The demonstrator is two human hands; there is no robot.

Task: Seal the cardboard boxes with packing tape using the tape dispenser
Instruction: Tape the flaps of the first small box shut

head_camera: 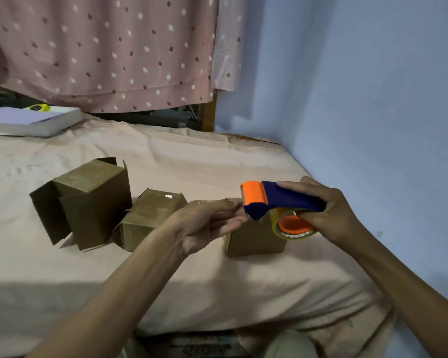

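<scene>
Three cardboard boxes on the pale bedsheet (pixel 166 280), listed left to right; tall box (pixel 93 202), upright, dark brown, loose flaps standing out at its top and left side; middle box (pixel 150 218), lower, tilted, glossy tape across its top, just beside the tall one; third box (pixel 254 239), lighter brown, upright, apart from the other two, mostly hidden behind the hands and the tool; whether its top is taped cannot be told; one tape dispenser (pixel 282 200), blue body with orange head, held in the air above the third box, orange end pointing left; roll of clear tape (pixel 294 227) on an orange hub beneath the blue body; right hand (pixel 329 210), fingers wrapped over the blue handle, thumb under it against the roll; left hand (pixel 207 223), raised, fingers extended toward the orange end, fingertips close together at the dispenser's mouth; whether they pinch a tape end cannot be told; one white book (pixel 34 121), flat at the far left edge of the bed; one small yellow item (pixel 38 107) lying on the book; one pink spotted curtain (pixel 109 47) behind; one blue wall (pixel 373 99) at the right
</scene>
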